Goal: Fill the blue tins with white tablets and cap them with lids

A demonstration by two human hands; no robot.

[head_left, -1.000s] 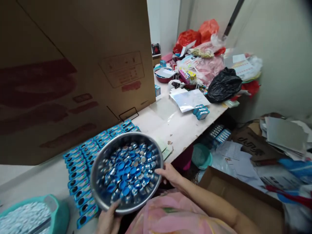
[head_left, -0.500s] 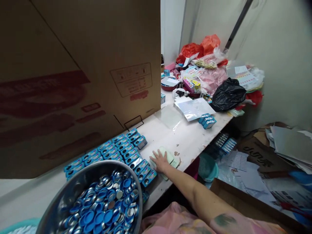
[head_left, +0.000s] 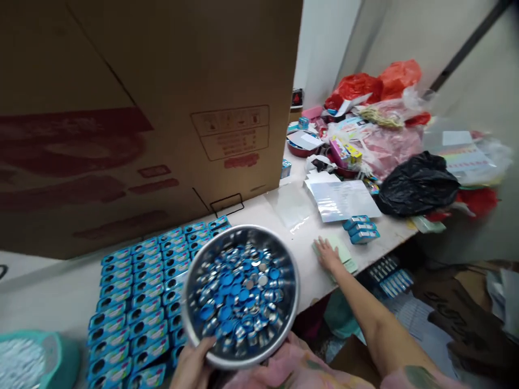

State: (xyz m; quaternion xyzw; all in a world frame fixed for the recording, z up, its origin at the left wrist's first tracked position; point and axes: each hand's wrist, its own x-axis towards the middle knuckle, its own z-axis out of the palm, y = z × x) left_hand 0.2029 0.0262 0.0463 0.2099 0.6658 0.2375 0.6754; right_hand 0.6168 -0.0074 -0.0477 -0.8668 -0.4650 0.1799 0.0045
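Note:
A steel bowl [head_left: 292,281] full of small blue and silver caps is at the lower middle, over the near side of the white table. My left hand [head_left: 193,363] grips its lower left rim, thumb over the edge. To the right, my right hand [head_left: 327,255] lies with fingers spread on pale green sheets [head_left: 344,250] on the table. Rows of small blue boxes [head_left: 148,296] stand left of the bowl, which hides part of them. A few more blue boxes [head_left: 361,230] sit just beyond my right hand.
A big cardboard box [head_left: 162,108] stands behind the rows. Clear plastic sheets [head_left: 344,200], a black bag [head_left: 419,186] and red bags [head_left: 359,89] cover the far right. A teal basin [head_left: 67,359] is at lower left.
The bowl has moved right, uncovering more rows of boxes, and my left hand has come into view on its rim. My right hand and the green sheets have slid farther along the table.

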